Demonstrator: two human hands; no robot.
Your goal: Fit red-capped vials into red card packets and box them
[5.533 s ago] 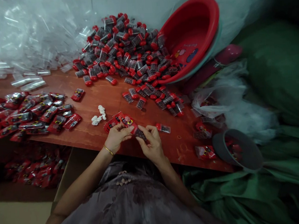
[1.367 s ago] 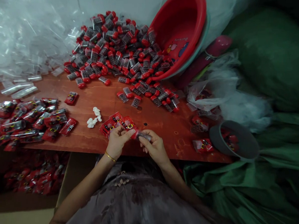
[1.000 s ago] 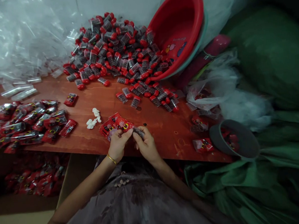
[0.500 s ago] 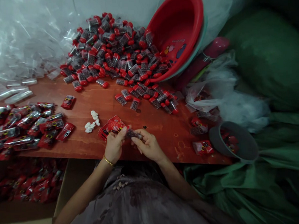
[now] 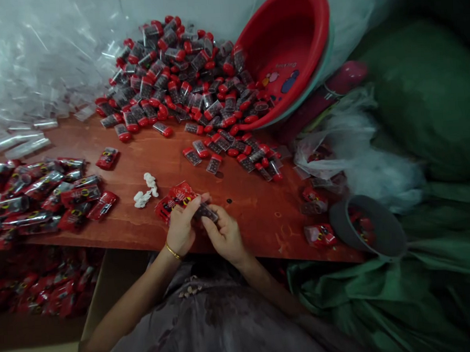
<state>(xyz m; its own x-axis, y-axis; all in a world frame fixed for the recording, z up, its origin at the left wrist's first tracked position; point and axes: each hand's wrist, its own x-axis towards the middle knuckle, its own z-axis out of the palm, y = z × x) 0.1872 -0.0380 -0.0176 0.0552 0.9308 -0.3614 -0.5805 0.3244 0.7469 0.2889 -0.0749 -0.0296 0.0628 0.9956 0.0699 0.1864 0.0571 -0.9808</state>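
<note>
Close to the table's front edge, my left hand (image 5: 181, 230) and my right hand (image 5: 225, 236) meet around a small clear container with dark contents (image 5: 206, 212). The thumb and fingers of each hand are closed on it, the left at its left end and the right at its right side. Fingers cover that left end, so its cap cannot be made out. Just behind my left hand lies a stack of red printed wrappers (image 5: 176, 196), partly hidden by the hand. Crumpled white bits (image 5: 145, 190) lie to the left of the stack.
A large pile of red-capped containers (image 5: 167, 90) spills from a tilted red basin (image 5: 306, 33). Wrapped packets (image 5: 42, 194) are heaped at left, more in a box (image 5: 94, 304) below. Clear plastic sleeves (image 5: 24, 142) lie behind. A grey bin (image 5: 341, 217) stands at right.
My right hand has shifted slightly left and its fingers have closed in nearer my left hand. The container between them has tilted down to the right. The whole view has shifted a little.
</note>
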